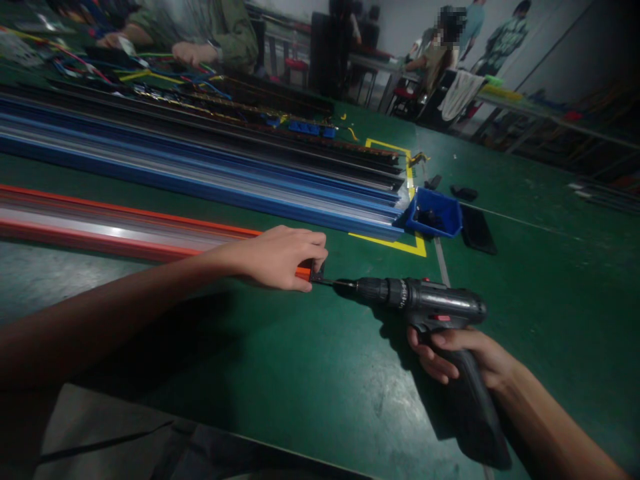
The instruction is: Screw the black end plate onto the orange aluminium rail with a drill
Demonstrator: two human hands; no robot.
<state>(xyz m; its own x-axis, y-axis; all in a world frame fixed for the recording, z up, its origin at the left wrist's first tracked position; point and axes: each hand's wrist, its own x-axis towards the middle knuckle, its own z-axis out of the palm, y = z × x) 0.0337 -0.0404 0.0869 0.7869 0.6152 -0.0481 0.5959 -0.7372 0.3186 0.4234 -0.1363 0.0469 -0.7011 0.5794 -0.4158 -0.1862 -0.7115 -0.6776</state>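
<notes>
My right hand (465, 357) is wrapped round the handle of a black cordless drill (440, 303), which lies level with its bit (340, 283) pointing left. The bit's tip meets a small black end piece (317, 272) at the right end of a long orange and silver profile (125, 230). Over that end my left hand (283, 257) is closed, thumb in front and fingers behind, gripping the profile. Part of the end piece is hidden by the fingers. The profile runs off to the left, past my left forearm.
Behind it lie long blue profiles (210, 180) and black profiles (240, 140). A blue bin (435, 213) with dark parts stands at their right end, beside a dark flat object (479, 230). Yellow tape (395, 247) marks the green tabletop (300, 373). Across the table, another person's hands (195, 53) are near coloured wires.
</notes>
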